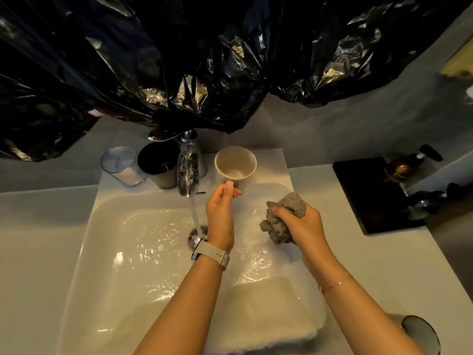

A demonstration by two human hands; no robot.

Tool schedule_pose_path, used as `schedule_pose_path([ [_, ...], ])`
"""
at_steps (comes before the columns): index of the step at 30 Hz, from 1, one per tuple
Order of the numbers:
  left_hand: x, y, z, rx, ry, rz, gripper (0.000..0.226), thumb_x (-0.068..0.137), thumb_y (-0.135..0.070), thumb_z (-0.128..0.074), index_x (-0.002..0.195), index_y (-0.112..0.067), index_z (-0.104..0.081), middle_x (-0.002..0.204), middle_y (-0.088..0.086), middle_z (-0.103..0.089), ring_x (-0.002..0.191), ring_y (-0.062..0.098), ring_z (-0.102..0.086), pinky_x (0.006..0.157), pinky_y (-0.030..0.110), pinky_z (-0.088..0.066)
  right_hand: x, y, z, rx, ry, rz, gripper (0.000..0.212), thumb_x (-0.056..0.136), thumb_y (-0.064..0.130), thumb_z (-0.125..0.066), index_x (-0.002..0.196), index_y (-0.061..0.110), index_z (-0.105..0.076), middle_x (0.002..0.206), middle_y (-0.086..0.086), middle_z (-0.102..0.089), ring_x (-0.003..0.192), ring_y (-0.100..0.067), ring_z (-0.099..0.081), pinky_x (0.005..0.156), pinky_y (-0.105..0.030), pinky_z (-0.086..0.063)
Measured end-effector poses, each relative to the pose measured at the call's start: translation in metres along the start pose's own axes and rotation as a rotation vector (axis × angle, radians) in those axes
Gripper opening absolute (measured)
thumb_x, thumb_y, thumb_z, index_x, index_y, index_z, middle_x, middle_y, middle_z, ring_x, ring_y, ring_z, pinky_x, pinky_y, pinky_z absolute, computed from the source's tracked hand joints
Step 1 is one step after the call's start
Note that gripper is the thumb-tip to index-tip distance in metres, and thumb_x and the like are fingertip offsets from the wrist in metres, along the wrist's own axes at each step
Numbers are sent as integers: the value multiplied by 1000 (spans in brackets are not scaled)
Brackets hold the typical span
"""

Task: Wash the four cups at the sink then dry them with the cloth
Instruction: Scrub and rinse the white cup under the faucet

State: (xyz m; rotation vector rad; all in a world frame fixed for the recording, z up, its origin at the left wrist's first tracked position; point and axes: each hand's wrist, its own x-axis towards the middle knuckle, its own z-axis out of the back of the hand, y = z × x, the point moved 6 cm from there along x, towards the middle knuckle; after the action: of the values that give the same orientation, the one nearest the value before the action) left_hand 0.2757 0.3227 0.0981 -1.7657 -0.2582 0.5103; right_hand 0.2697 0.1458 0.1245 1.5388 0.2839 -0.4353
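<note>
My left hand (221,213) pinches the near rim of a cream cup (235,163), which stands upright on the back ledge of the white sink (84,239), right of the tap. My right hand (302,226) is closed on a crumpled grey cloth (284,217) over the sink's right side. A clear glass cup (120,165) and a dark metal cup (158,163) stand on the ledge left of the tap. Another cup (419,334) shows at the bottom right, partly hidden by my right arm. A white towel (268,321) lies across the sink's near right corner.
The chrome tap (188,165) runs water into the drain (197,237). Black plastic sheeting (204,60) hangs over the wall behind. A black tray (371,193) and an amber pump bottle (404,167) sit on the right counter.
</note>
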Motion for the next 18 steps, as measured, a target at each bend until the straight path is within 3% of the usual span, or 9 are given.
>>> schedule_pose_path([
  [4, 16, 9, -2, -27, -44, 2, 35, 104, -24, -45, 71, -19, -56, 73, -13, -62, 85, 10, -57, 95, 32, -44, 10, 0, -4, 7, -8, 0, 9, 83, 4, -70, 77, 10, -65, 61, -5, -70, 54, -16, -69, 52, -31, -56],
  [7, 26, 14, -5, -3, -48, 3, 33, 104, -26, -45, 74, -22, -59, 85, -8, -66, 95, 13, -60, 96, 29, -44, 14, -1, -5, 15, 2, -14, 6, 83, 5, -70, 79, 8, -67, 62, -2, -71, 56, -17, -70, 54, -34, -57],
  [12, 37, 14, -10, 78, -78, 20, 27, 104, -28, -46, 83, -19, -62, 93, -7, -64, 92, 6, -57, 86, 21, -44, 15, -5, -1, 16, -27, -20, 5, 83, 5, -69, 88, 7, -70, 78, -3, -76, 69, -23, -73, 63, -40, -59],
  [18, 35, 7, -3, 115, -281, -6, 13, 101, -28, -53, 100, -18, -61, 110, 1, -60, 96, 6, -54, 87, 23, -40, 6, -7, 11, -20, -103, -12, 16, 83, 10, -71, 98, 5, -68, 86, -8, -71, 71, -16, -66, 50, -16, -49],
])
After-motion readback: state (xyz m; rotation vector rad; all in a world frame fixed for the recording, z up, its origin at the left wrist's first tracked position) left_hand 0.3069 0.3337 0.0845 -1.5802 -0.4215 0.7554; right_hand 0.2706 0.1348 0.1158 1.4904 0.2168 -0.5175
